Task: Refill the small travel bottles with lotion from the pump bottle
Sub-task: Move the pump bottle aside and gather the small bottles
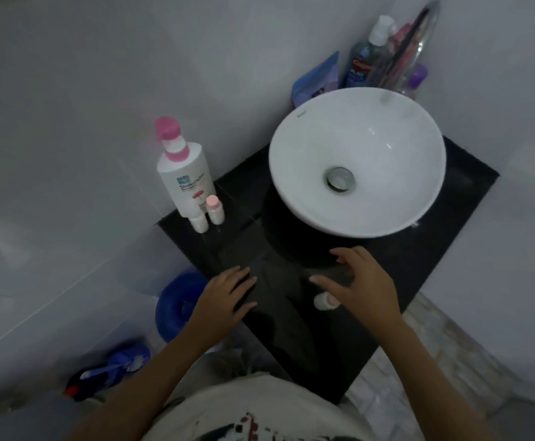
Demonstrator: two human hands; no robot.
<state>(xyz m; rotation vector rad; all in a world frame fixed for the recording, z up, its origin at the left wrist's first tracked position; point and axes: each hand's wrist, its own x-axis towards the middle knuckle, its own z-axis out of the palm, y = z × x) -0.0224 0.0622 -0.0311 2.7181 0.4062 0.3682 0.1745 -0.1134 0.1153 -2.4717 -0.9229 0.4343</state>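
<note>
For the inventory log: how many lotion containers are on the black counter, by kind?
Pump bottle: 1
Small travel bottles: 3, two standing by the pump (), one lying by the right hand
Total: 4

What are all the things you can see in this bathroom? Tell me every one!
pump bottle: 1, white with pink pump, back left of the counter by the wall
small travel bottles: 3, white; two stand in front of the pump bottle, one lies near the right hand
counter: 1, black, under the basin
basin: 1, white, round, on the counter
tap: 1, shiny metal, behind the basin
mouthwash bottle: 1, blue with white cap, behind the basin
blue pouch: 1, against the wall
blue tub: 1, on the floor, left
left hand: 1, open, on the counter
right hand: 1, open, over the counter
</note>
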